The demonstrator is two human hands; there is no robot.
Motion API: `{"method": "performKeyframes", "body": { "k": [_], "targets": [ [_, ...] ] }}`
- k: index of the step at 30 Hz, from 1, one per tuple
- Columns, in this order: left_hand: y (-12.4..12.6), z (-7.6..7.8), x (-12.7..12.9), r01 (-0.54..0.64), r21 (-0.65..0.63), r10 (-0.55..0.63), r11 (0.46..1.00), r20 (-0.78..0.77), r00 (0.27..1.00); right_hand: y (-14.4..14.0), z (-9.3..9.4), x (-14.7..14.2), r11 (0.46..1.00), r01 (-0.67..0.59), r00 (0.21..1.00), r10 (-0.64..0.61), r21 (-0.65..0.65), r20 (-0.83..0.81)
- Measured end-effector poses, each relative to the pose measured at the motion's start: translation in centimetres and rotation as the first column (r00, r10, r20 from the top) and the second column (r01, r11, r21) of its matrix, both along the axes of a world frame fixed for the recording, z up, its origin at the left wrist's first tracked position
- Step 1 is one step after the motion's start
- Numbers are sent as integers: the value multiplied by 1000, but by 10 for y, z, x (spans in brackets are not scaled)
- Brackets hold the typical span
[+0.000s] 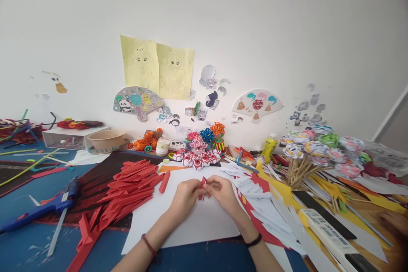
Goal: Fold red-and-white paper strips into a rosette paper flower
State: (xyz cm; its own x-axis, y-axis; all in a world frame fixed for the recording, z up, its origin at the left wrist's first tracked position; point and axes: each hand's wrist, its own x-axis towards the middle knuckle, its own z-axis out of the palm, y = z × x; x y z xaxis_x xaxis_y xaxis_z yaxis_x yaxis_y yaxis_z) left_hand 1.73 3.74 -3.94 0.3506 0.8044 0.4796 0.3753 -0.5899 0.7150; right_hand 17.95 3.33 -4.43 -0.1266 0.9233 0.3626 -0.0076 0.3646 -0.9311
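Red paper strip (202,188) is pinched between fingers of left hand (185,196) and right hand (224,193) over white sheet (191,221); red folded pile (134,187) at nine o'clock.

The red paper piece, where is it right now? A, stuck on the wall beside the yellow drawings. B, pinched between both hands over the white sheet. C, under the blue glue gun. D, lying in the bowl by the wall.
B: the left hand and right hand both pinch the red paper piece between their fingertips, above the white sheet.
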Motion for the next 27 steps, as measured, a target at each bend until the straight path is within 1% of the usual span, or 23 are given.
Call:
{"method": "performKeyframes", "body": {
  "k": [8,14,20,24,27],
  "targets": [
    [3,-6,-1,30,-25,-31,999,-22,999,3,-9,3,1000,7,999,-7,1,38],
    [3,-8,-1,13,-21,-13,1000,-32,999,2,-9,1,1000,18,999,-17,-13,43],
    [1,-10,1,13,-25,-14,1000,-30,999,1,-7,0,998,68,997,-68,2,39],
    [1,-9,2,43,-46,-43,998,-4,999,2,-7,1,997,76,997,-76,10,14],
    [4,-6,2,106,-79,-105,991,25,994,3,-3,4,997,73,996,-73,5,-43]
  ]
}}
